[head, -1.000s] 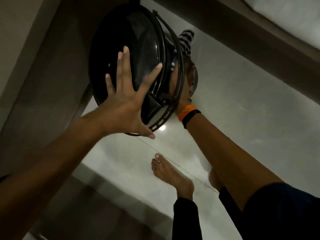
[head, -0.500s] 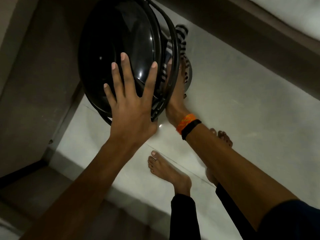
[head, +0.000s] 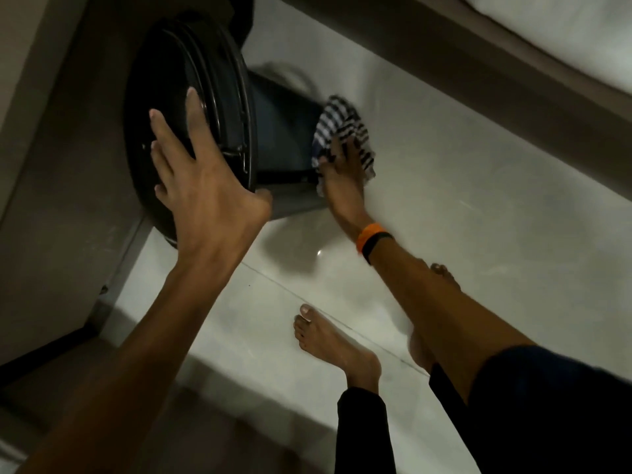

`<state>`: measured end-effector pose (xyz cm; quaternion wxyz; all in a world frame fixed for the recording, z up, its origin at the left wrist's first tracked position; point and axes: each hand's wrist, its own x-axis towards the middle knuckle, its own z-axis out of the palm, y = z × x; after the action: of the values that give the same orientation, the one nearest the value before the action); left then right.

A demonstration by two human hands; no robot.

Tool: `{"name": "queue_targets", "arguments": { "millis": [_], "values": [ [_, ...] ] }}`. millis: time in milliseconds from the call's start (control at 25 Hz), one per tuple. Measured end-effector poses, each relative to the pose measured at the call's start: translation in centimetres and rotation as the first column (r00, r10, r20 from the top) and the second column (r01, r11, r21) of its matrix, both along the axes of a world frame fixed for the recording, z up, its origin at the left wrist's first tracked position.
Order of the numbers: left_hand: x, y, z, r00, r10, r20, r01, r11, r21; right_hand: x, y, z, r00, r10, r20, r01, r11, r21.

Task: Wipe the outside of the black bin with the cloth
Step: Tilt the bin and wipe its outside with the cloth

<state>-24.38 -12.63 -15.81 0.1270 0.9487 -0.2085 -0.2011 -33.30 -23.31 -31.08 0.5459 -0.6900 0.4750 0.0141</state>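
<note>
The black bin [head: 284,138] stands on the pale floor near a brown wall, its round lid [head: 171,97] facing me. My left hand [head: 201,186] lies flat on the lid with fingers spread and the thumb hooked over the rim. My right hand [head: 342,165], with an orange and black wristband, presses a black-and-white striped cloth [head: 342,128] against the bin's right side, low near the base. The bin's far side is hidden.
My two bare feet [head: 331,340] stand on the glossy tiled floor [head: 444,200] below the bin. A brown wall or cabinet [head: 51,165] runs along the left. A dark ledge with a white surface [head: 564,35] crosses the upper right.
The bin has swung away, so its side wall now shows. My right hand with the cloth has slid down the side toward the base. My left hand stays on the lid.
</note>
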Motion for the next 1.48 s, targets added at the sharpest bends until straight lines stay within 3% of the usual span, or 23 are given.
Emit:
{"name": "queue_targets", "arguments": {
  "millis": [120, 160, 240, 320, 400, 480, 600, 680, 800, 880, 1000, 1040, 1120, 1200, 1240, 1320, 1400, 1480],
  "values": [
    [-0.8, -0.2, 0.8, 0.999, -0.028, -0.044, 0.032, 0.993, 0.109, -2.1, 5.4, 3.0, 0.966, 0.084, 0.246, -0.062, 0.993, -0.097],
    [-0.8, -0.2, 0.9, 0.998, -0.028, -0.056, 0.036, 0.991, 0.133, -2.8, 5.9, 2.7, 0.964, 0.096, 0.248, -0.071, 0.992, -0.108],
    [-0.4, 0.1, 1.2, 0.997, 0.0, -0.074, 0.011, 0.988, 0.153, -3.2, 3.6, 0.9, 0.992, 0.052, 0.112, -0.043, 0.996, -0.084],
    [0.4, 0.1, 1.5, 0.996, 0.043, -0.083, -0.031, 0.989, 0.142, -3.3, -0.3, -1.3, 0.994, -0.034, -0.108, 0.046, 0.992, 0.114],
    [1.0, -0.5, 1.6, 0.993, 0.077, -0.093, -0.064, 0.989, 0.135, -3.2, -2.5, -1.8, 0.98, -0.066, -0.187, 0.109, 0.966, 0.233],
    [1.8, -1.6, 2.0, 0.985, 0.139, -0.1, -0.124, 0.981, 0.147, -2.1, -1.9, 0.5, 0.995, -0.091, -0.049, 0.099, 0.977, 0.189],
    [3.0, -3.2, 2.3, 0.978, 0.161, -0.132, -0.138, 0.977, 0.165, -1.0, 3.1, 5.9, 0.928, -0.101, 0.359, 0.085, 0.995, 0.059],
    [4.1, -4.0, 2.5, 0.973, 0.158, -0.166, -0.137, 0.982, 0.132, -1.5, 6.9, 7.8, 0.892, -0.072, 0.445, 0.105, 0.993, -0.049],
    [5.2, -4.1, 2.5, 0.962, 0.214, -0.171, -0.209, 0.977, 0.051, -2.1, 9.2, 5.5, 0.937, -0.015, 0.35, 0.072, 0.986, -0.153],
    [5.6, -2.9, 2.4, 0.956, 0.184, -0.226, -0.185, 0.983, 0.02, -1.3, 7.4, 3.3, 0.962, -0.214, 0.17, 0.228, 0.971, -0.067],
    [5.8, -1.1, 2.4, 0.931, 0.097, -0.353, -0.102, 0.995, 0.005, 0.8, 4.7, 2.0, 0.9, -0.421, -0.114, 0.421, 0.907, -0.026],
    [6.0, -0.7, 2.5, 0.923, 0.112, -0.368, -0.12, 0.993, 0.002, 1.5, 5.2, 2.8, 0.913, -0.397, -0.097, 0.393, 0.918, -0.055],
    [5.9, -0.3, 2.5, 0.92, 0.15, -0.361, -0.164, 0.986, -0.007, 2.6, 8.2, 4.7, 0.964, -0.211, 0.163, 0.233, 0.964, -0.132],
    [5.2, -0.1, 2.1, 0.929, 0.118, -0.35, -0.136, 0.99, -0.027, 1.5, 11.7, 5.4, 0.931, 0.033, 0.363, 0.06, 0.968, -0.242],
    [4.7, 0.0, 1.8, 0.936, 0.101, -0.338, -0.121, 0.992, -0.039, 0.6, 11.7, 4.7, 0.923, 0.062, 0.379, 0.041, 0.966, -0.257],
    [3.8, 0.2, 1.3, 0.946, 0.084, -0.312, -0.114, 0.99, -0.077, -1.6, 9.7, 1.9, 0.926, -0.246, 0.285, 0.28, 0.956, -0.086],
    [2.4, 0.5, 1.1, 0.96, 0.074, -0.269, -0.107, 0.988, -0.11, -4.2, 6.9, -0.2, 0.827, -0.559, 0.051, 0.549, 0.824, 0.139],
    [0.4, 0.6, 1.1, 0.97, 0.059, -0.236, -0.08, 0.994, -0.081, -5.9, 6.2, -0.9, 0.792, -0.61, -0.03, 0.589, 0.749, 0.303]
  ]
}}
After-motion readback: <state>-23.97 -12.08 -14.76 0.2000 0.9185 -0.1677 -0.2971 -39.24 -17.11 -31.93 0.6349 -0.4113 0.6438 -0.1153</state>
